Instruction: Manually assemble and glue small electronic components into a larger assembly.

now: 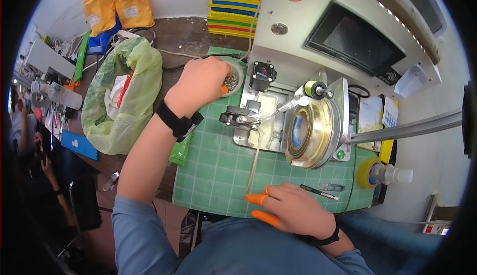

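My left hand (202, 81) reaches over a small round dish (240, 78) of tiny metal parts (230, 82). Orange finger covers show on its thumb and a finger, which are apart at the dish; its other fingertips are hidden. Low on the green mat, my right hand (293, 209) has orange-covered fingers stretched out and spread. One fingertip meets the near end of a thin tan strip (254, 168), which runs up to the metal clamp mechanism (243, 117) of a bench machine (298, 31). Both wrists wear black bands.
A spool of tape (310, 133) is mounted on the machine. Tweezers (319, 192) and a small clear piece (332, 187) lie right of my right hand. A green plastic bag (94, 126) stands at left. A tape roll (367, 172) and bottle (390, 174) sit at right.
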`<state>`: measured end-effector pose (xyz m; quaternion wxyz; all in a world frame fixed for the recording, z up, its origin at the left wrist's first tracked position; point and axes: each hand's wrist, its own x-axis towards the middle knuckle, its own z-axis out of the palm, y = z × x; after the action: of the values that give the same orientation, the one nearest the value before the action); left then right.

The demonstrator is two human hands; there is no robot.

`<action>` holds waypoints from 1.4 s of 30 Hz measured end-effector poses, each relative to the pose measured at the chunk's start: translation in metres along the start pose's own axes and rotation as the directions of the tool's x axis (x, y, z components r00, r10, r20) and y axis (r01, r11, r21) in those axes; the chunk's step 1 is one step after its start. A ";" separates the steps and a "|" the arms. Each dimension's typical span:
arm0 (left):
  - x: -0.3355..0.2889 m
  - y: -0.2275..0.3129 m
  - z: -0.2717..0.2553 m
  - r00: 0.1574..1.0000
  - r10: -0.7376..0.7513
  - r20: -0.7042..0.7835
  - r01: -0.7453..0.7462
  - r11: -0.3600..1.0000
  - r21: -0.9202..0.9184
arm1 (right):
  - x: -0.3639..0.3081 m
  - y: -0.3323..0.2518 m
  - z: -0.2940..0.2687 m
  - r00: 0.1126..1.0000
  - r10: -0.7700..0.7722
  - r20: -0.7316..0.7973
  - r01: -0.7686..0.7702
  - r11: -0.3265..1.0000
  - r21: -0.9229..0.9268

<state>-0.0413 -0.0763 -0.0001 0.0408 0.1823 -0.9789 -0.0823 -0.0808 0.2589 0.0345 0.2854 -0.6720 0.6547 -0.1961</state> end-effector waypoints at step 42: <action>0.005 -0.012 -0.009 0.990 -0.130 -0.055 0.068 0.782 -0.620 | -0.021 0.018 0.011 0.991 -0.098 -0.091 0.100 0.995 0.013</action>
<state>-0.0411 -0.0906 0.0066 0.1401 0.2137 -0.8845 -0.3903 -0.0894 0.2817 0.0167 0.2511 -0.6916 0.6310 -0.2460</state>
